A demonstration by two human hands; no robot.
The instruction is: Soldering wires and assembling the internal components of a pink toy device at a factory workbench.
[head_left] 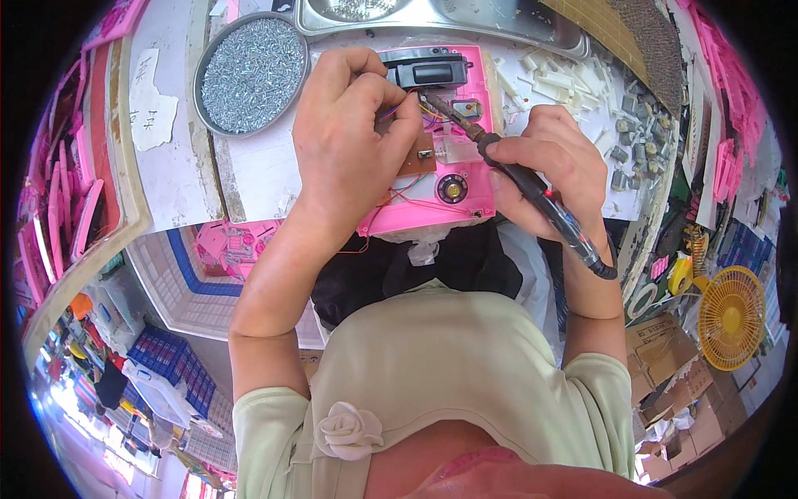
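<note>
My right hand [555, 170] is closed round the dark handle of a soldering iron [525, 185]. Its metal tip points up and left, into a pink plastic housing [475, 75] on the bench before me. Close to that tip, my left hand [353, 125] is closed in a pinch on a thin wire [413, 93]; the fingers partly hide it. A black module [428, 73] sits across the housing's far end. Nearer to me are a brown circuit board [421, 158], partly under my left hand, and a small round speaker [451, 189] with red and green wires beside it.
A round metal bowl of screws [253, 75] stands to the left. Behind the housing lies a metal tray [499, 18]. White plastic parts [557, 79] and small motors [638, 150] are strewn at the right. A crate [187, 287] of pink parts is below left, a yellow fan [731, 318] lower right.
</note>
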